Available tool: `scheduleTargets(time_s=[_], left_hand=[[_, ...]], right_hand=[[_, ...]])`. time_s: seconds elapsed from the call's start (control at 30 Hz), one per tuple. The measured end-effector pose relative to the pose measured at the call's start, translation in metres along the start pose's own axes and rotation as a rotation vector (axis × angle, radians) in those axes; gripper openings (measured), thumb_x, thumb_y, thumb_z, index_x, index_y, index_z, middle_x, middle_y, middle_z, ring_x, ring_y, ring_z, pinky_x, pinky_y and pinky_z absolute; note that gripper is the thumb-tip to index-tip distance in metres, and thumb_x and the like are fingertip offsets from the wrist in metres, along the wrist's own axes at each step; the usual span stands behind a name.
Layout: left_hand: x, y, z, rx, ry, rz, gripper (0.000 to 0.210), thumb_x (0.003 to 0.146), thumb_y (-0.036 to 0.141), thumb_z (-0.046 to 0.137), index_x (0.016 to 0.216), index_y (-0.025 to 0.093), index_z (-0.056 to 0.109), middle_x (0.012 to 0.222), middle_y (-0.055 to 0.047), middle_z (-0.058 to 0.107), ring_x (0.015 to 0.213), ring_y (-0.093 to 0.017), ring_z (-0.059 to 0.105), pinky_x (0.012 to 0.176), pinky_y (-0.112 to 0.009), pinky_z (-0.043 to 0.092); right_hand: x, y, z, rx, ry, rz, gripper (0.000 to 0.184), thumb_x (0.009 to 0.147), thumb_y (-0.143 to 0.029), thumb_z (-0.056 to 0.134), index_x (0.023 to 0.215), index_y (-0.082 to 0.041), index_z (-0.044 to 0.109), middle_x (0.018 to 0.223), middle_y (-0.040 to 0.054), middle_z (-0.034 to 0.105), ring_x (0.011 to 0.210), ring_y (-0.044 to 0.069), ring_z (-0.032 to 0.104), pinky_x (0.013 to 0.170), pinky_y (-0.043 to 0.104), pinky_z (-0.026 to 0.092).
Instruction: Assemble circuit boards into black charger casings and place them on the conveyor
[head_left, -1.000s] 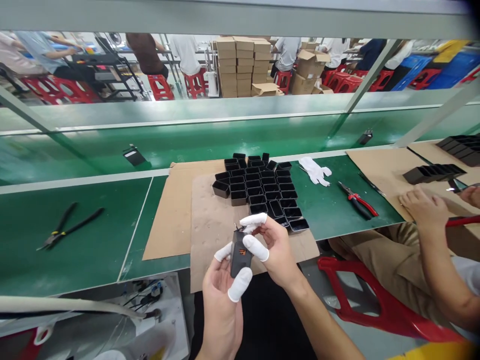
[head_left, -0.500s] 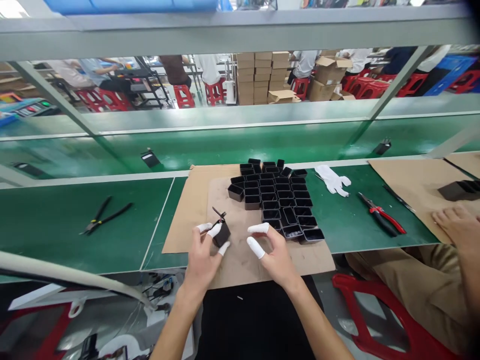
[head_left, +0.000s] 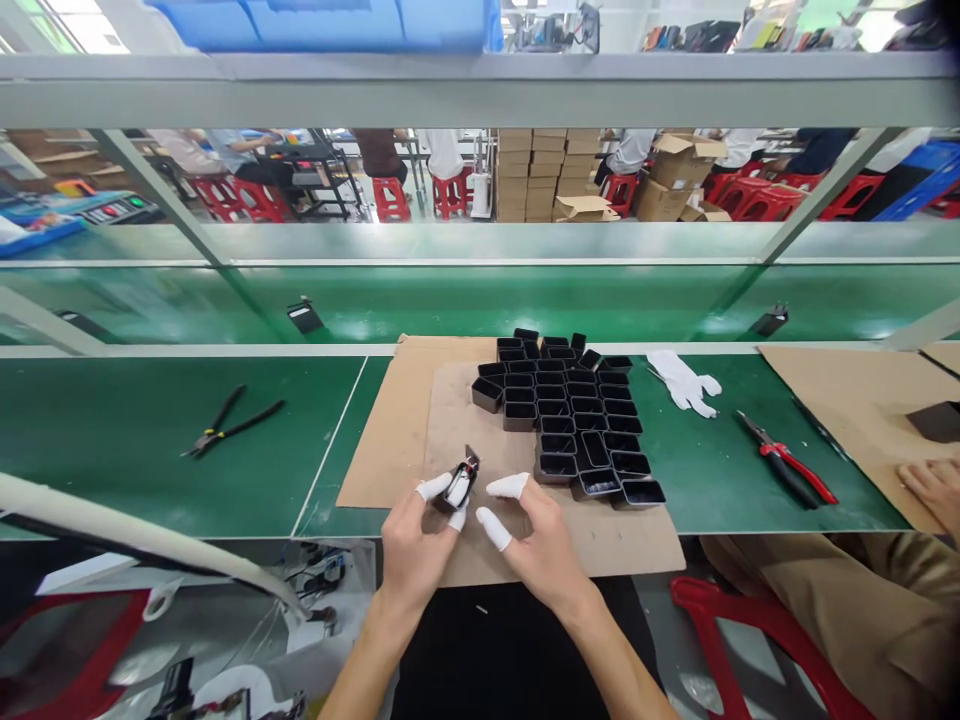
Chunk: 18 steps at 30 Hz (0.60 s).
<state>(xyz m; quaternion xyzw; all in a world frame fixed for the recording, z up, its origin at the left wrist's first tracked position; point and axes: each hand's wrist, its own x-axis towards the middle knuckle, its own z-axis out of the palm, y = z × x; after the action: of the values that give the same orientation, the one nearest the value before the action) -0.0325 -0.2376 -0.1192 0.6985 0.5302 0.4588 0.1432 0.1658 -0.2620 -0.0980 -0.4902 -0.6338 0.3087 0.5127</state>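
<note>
Between the thumb and fingers of my left hand (head_left: pixel 420 535) is a small black plastic case (head_left: pixel 457 488), tilted so its open top shows. Inside it lies something white, and a small dark piece with thin wires sticks out at its far end. My right hand (head_left: pixel 536 535) hovers just right of the case, thumb and forefinger apart, with nothing in it. White finger cots cover the fingertips of both hands. Beyond them, several black open-topped cases (head_left: pixel 559 421) stand packed together on the cardboard sheet (head_left: pixel 480 440).
Black-handled cutting pliers (head_left: pixel 234 425) lie on the green bench at left. To the right are a white glove (head_left: pixel 684 382), red-and-black pliers (head_left: pixel 787 460) and a co-worker's hand (head_left: pixel 934 490) on another cardboard sheet (head_left: pixel 832 410). A pale curved tube (head_left: pixel 150 535) crosses the lower left.
The case in my left hand has turned so its open top and white contents show. My right hand has come closer to it. The co-worker's hand has shifted, and the whole view has tilted up.
</note>
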Motion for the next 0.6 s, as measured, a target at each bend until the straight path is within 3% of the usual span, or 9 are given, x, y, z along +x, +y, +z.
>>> scheduleTargets(time_s=[0.13, 0.27, 0.4, 0.53, 0.6], left_hand=[[-0.002, 0.013, -0.014, 0.032, 0.054, 0.168, 0.035, 0.094, 0.014, 0.075, 0.128, 0.023, 0.072, 0.127, -0.011, 0.073, 0.115, -0.026, 0.076, 0.098, -0.040, 0.065], [0.004, 0.015, -0.032, 0.053, -0.057, 0.288, 0.041, 0.097, 0.006, 0.070, 0.133, 0.025, 0.070, 0.125, -0.010, 0.068, 0.122, -0.024, 0.075, 0.099, -0.033, 0.065], [0.013, 0.012, -0.050, 0.153, -0.227, 0.346, 0.052, 0.095, -0.006, 0.054, 0.136, 0.023, 0.066, 0.126, -0.010, 0.065, 0.132, -0.024, 0.070, 0.107, -0.032, 0.061], [0.022, 0.015, -0.060, 0.229, -0.369, 0.356, 0.057, 0.086, -0.010, 0.044, 0.131, 0.020, 0.063, 0.127, -0.010, 0.064, 0.129, -0.024, 0.070, 0.108, -0.035, 0.060], [0.028, 0.020, -0.063, 0.250, -0.419, 0.361, 0.055, 0.083, -0.009, 0.043, 0.125, 0.021, 0.062, 0.121, -0.009, 0.064, 0.118, -0.024, 0.072, 0.100, -0.034, 0.062]], right_hand=[[0.001, -0.011, 0.016, 0.007, 0.097, -0.136, 0.017, 0.099, -0.019, 0.074, 0.114, -0.024, 0.073, 0.110, 0.0066, 0.071, 0.102, 0.021, 0.073, 0.090, 0.037, 0.064], [0.003, -0.009, 0.015, -0.258, 0.199, -0.361, 0.034, 0.099, -0.007, 0.070, 0.129, -0.024, 0.074, 0.118, 0.0108, 0.070, 0.108, 0.023, 0.070, 0.091, 0.039, 0.064], [0.014, -0.005, 0.006, -0.403, 0.067, -0.625, 0.033, 0.100, -0.004, 0.068, 0.128, -0.019, 0.071, 0.109, 0.0094, 0.079, 0.103, 0.025, 0.068, 0.088, 0.040, 0.060], [0.029, -0.007, 0.000, -0.383, -0.064, -0.706, 0.014, 0.103, -0.008, 0.062, 0.108, -0.020, 0.068, 0.088, 0.0058, 0.074, 0.090, 0.023, 0.066, 0.078, 0.037, 0.057], [0.035, -0.008, -0.002, -0.424, -0.108, -0.746, 0.016, 0.103, -0.007, 0.058, 0.097, -0.021, 0.065, 0.082, 0.0047, 0.070, 0.085, 0.023, 0.063, 0.075, 0.036, 0.054]])
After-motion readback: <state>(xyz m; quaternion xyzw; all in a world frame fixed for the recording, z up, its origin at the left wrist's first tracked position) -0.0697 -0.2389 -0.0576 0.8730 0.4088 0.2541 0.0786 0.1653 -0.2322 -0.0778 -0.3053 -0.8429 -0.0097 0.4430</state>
